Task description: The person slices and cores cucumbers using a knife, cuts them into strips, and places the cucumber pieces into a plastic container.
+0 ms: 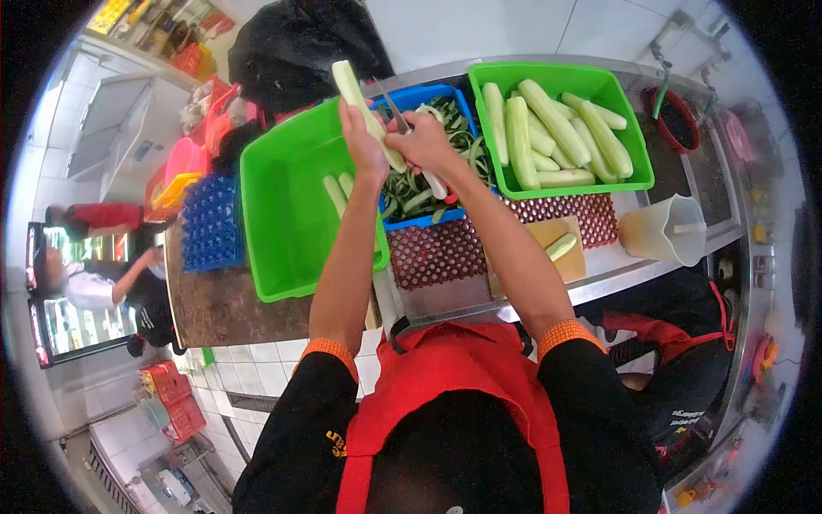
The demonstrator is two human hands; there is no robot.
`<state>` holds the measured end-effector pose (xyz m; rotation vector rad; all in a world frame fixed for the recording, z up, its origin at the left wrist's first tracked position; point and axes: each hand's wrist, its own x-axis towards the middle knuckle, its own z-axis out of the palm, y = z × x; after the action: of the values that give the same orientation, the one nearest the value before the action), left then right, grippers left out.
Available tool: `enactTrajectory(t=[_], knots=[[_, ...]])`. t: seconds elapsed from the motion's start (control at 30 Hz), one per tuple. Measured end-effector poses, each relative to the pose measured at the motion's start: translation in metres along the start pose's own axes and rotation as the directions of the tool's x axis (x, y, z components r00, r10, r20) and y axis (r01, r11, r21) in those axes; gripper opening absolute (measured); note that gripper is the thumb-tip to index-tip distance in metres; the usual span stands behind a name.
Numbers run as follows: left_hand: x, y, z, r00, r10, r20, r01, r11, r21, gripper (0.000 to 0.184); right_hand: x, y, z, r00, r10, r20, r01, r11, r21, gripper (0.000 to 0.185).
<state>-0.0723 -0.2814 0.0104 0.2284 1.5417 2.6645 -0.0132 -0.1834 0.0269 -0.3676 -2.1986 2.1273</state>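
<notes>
My left hand (366, 150) is wrapped round a long, pale green peeled cucumber (346, 81), held tilted with its top end pointing up and away. Close beside it, my right hand (426, 144) grips a knife (391, 106), its narrow blade near the cucumber. Below both hands is a blue tray (428, 221) holding dark green peel strips (462, 141). To the left stands a green tub (287, 214) with two pale cucumber pieces (336, 194) at its right side. Several peeled cucumbers (555, 124) fill another green tub (565, 72) at the right.
A cutting board (544, 236) with a cucumber piece (562, 247) lies near the counter edge. Right of it stands a cloudy plastic jug (659, 231). A blue egg tray (210, 224) sits at left. A co-worker (94, 287) stands far left; another person's dark clothing (685, 377) shows at right.
</notes>
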Motion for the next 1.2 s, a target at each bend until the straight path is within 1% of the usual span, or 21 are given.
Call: enactTrajectory(t=[0.1,0.17,0.27,0.3,0.4,0.47,0.5,0.57,0.6,0.67,0.7,0.77,0.8,0.87,0.9,0.97,1.0,1.03,1.1,1.13,1.2], knots=[[0.005,0.003,-0.004,0.999,0.048,0.002,-0.048,0.999,0.015,0.03,-0.006,0.014,0.002,0.997,0.062,0.041,-0.062,0.998,0.002,0.028],[0.016,0.009,-0.004,0.98,0.201,0.001,-0.201,0.98,0.005,0.028,-0.013,0.019,0.001,0.993,0.088,0.083,-0.095,0.992,0.079,0.023],[0.03,0.019,-0.009,0.97,0.241,0.022,-0.241,0.97,0.015,0.03,-0.016,0.028,-0.003,0.99,0.107,0.088,-0.118,0.985,0.127,0.021],[0.03,0.023,-0.009,0.969,0.246,0.019,-0.246,0.969,0.015,0.03,-0.017,0.027,-0.004,0.993,0.109,0.04,-0.112,0.991,0.074,0.022],[0.029,0.036,-0.012,0.976,0.219,-0.005,-0.219,0.975,-0.04,0.031,-0.019,0.021,-0.013,0.995,0.087,-0.048,-0.085,0.995,0.053,0.029],[0.023,0.045,-0.022,0.998,0.054,0.013,-0.052,0.993,-0.105,0.029,-0.023,0.016,-0.022,0.99,0.077,-0.119,-0.07,0.996,0.06,0.027],[0.021,0.05,-0.031,0.998,0.058,0.006,-0.057,0.993,-0.103,0.029,-0.028,0.014,-0.03,0.99,0.064,-0.122,-0.059,0.997,0.048,0.027],[0.019,0.059,-0.061,0.979,-0.186,-0.077,0.191,0.979,0.068,0.025,-0.044,0.014,-0.052,0.991,0.058,-0.119,-0.053,0.997,0.049,0.028],[0.014,0.065,-0.083,0.978,-0.188,-0.091,0.195,0.978,0.069,0.025,-0.058,0.014,-0.066,0.992,0.064,-0.111,-0.058,0.996,0.061,0.028],[-0.002,0.073,-0.127,0.944,-0.325,-0.054,0.316,0.848,0.426,0.026,-0.102,-0.001,-0.09,0.969,0.156,-0.193,-0.147,0.987,0.06,0.03],[-0.014,0.072,-0.136,0.942,-0.328,-0.067,0.324,0.845,0.424,0.026,-0.122,0.0,-0.101,0.947,0.19,-0.261,-0.186,0.982,0.039,0.032],[-0.035,0.07,-0.155,0.892,-0.356,-0.279,0.452,0.728,0.516,0.032,-0.16,0.02,-0.123,0.899,0.198,-0.391,-0.219,0.976,-0.008,0.034],[-0.038,0.056,-0.177,0.889,-0.354,-0.29,0.457,0.726,0.513,0.032,-0.179,0.042,-0.133,0.875,0.173,-0.451,-0.211,0.977,-0.037,0.034],[-0.04,0.024,-0.225,0.882,-0.376,-0.282,0.467,0.627,0.624,0.057,-0.215,0.081,-0.146,0.808,0.103,-0.581,-0.203,0.973,-0.11,0.032],[-0.05,0.034,-0.201,0.869,-0.325,-0.373,0.489,0.459,0.742,0.052,-0.232,0.114,-0.158,0.811,0.105,-0.575,-0.204,0.973,-0.11,0.032],[-0.051,0.016,-0.218,0.883,-0.325,-0.338,0.456,0.425,0.782,0.053,-0.259,0.176,-0.174,0.754,-0.038,-0.655,-0.228,0.921,-0.316,0.03],[-0.049,0.008,-0.223,0.897,-0.328,-0.297,0.415,0.392,0.821,0.054,-0.263,0.185,-0.171,0.75,-0.039,-0.661,-0.231,0.92,-0.316,0.03],[-0.047,0.01,-0.217,0.897,-0.334,-0.29,0.412,0.394,0.822,0.054,-0.267,0.189,-0.164,0.74,0.006,-0.672,-0.309,0.891,-0.333,0.029],[-0.04,0.015,-0.204,0.931,-0.244,-0.273,0.291,0.041,0.956,0.056,-0.269,0.193,-0.148,0.731,0.081,-0.677,-0.424,0.832,-0.358,0.033],[-0.036,0.014,-0.201,0.932,-0.251,-0.261,0.281,0.046,0.959,0.056,-0.263,0.17,-0.132,0.702,0.218,-0.678,-0.497,0.831,-0.249,0.042],[-0.031,0.01,-0.193,0.984,-0.055,-0.171,0.18,0.222,0.958,0.057,-0.254,0.167,-0.118,0.725,0.166,-0.669,-0.523,0.764,-0.378,0.047]])
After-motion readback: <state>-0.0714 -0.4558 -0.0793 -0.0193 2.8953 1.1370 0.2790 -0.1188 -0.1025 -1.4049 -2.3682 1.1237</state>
